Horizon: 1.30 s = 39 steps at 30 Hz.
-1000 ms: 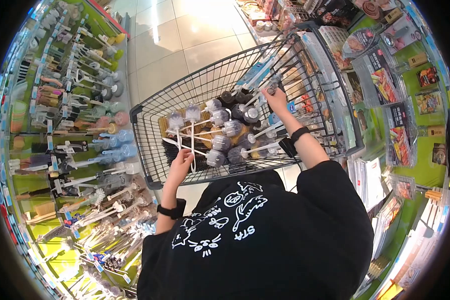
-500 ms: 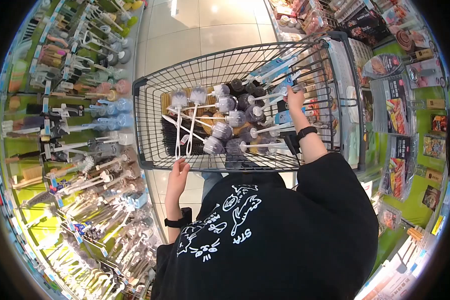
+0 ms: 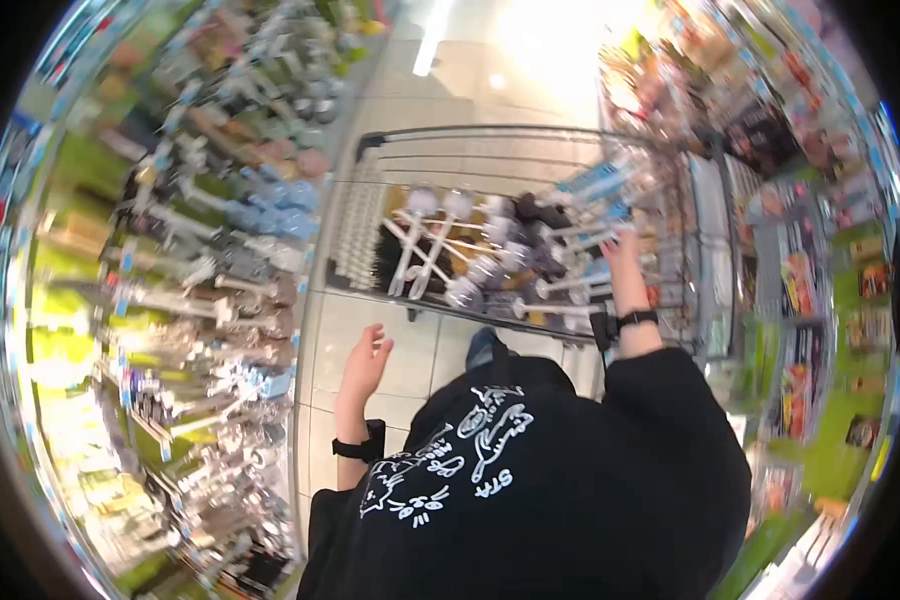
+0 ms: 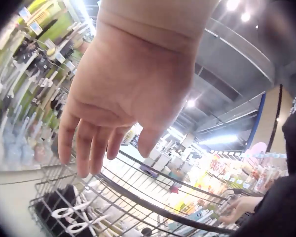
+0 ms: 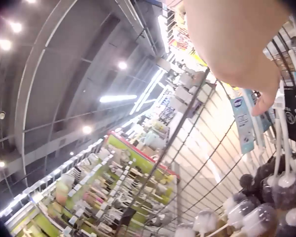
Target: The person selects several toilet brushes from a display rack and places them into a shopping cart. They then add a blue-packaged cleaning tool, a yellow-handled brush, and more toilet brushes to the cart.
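Observation:
My left hand (image 3: pixel 367 362) hangs with loosely bent fingers and nothing in it, just outside the near side of a wire shopping cart (image 3: pixel 530 326). In the left wrist view the left palm (image 4: pixel 133 84) shows bare. My right hand (image 3: pixel 622 258) reaches into the cart at the white handle ends of toilet brushes. In the right wrist view the right hand (image 5: pixel 237 44) has a fingertip beside the white handles (image 5: pixel 278 133); I cannot tell whether it grips one. Toilet brushes with plastic-covered grey heads (image 3: pixel 465 293) lie piled in the cart, beside a black-bristled brush (image 3: pixel 388 252).
Blue-carded packs (image 5: pixel 242 123) stand against the cart's right part. Shelves of hanging brushes (image 3: pixel 270 205) line the left side. On the right, a green rack holds packaged goods (image 3: pixel 800 290). Pale tiled floor (image 3: pixel 410 345) shows around the cart.
The left hand has drawn back from the brush handles and out past the cart's near side. The right hand stays at the handles, while the cart has shifted rightward and lower in view.

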Each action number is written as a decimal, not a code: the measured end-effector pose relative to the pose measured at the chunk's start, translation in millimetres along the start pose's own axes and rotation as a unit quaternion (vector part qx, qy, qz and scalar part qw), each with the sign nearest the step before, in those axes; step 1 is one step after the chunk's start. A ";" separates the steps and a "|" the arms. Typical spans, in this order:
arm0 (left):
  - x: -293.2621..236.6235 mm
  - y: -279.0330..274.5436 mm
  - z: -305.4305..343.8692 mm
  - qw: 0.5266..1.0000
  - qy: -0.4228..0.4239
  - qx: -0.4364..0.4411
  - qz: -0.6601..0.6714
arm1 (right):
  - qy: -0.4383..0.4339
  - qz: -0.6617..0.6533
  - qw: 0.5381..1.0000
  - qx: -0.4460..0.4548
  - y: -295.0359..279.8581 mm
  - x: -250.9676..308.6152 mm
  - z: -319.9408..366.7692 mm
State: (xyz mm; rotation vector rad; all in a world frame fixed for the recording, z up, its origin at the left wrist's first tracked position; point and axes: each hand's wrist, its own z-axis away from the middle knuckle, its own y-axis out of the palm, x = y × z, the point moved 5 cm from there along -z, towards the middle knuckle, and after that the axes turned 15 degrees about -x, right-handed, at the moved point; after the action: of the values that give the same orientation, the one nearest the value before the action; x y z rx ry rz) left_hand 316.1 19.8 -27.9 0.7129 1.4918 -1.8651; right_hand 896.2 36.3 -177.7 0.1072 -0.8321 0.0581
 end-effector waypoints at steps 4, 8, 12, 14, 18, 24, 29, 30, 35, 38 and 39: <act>51.9 -50.4 79.1 0.995 -0.074 -0.062 -0.017 | -0.052 0.028 0.993 0.103 12.6 -30.4 97.7; 131.8 -87.7 177.4 0.979 -0.144 -0.139 -0.022 | -0.087 0.056 0.973 0.208 36.0 -95.0 230.7; 180.9 -126.0 289.4 0.944 -0.254 -0.212 -0.019 | -0.052 0.112 0.947 0.298 57.6 -185.8 340.7; 207.0 -140.8 342.2 0.919 -0.293 -0.264 -0.009 | -0.040 0.159 0.921 0.355 65.8 -231.6 409.6; 235.5 -154.2 435.6 0.858 -0.381 -0.344 0.014 | -0.009 0.216 0.848 0.484 65.1 -317.9 537.3; 274.1 -147.3 492.7 0.798 -0.457 -0.382 0.097 | -0.009 0.309 0.733 0.606 41.3 -428.1 690.7; 320.0 -175.9 488.7 0.783 -0.461 -0.398 0.129 | -0.047 0.344 0.644 0.682 17.6 -483.4 778.4; 336.4 -183.5 486.3 0.780 -0.452 -0.408 0.142 | -0.051 0.352 0.614 0.705 21.8 -503.8 788.3; 415.9 -249.1 465.6 0.780 -0.446 -0.412 0.151 | -0.068 0.317 0.508 0.798 62.3 -605.0 842.2; 459.9 -305.6 450.2 0.804 -0.399 -0.425 0.116 | -0.078 0.249 0.459 0.849 79.4 -643.9 921.8; 474.0 -322.8 446.3 0.798 -0.392 -0.441 0.120 | -0.080 0.231 0.450 0.859 74.3 -631.6 967.2</act>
State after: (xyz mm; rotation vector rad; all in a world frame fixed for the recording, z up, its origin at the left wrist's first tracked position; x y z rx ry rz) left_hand -247.2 -435.7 -84.3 -0.3011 1.3641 -0.8623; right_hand -245.7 -9.9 6.5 1.8761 -0.6345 1.4830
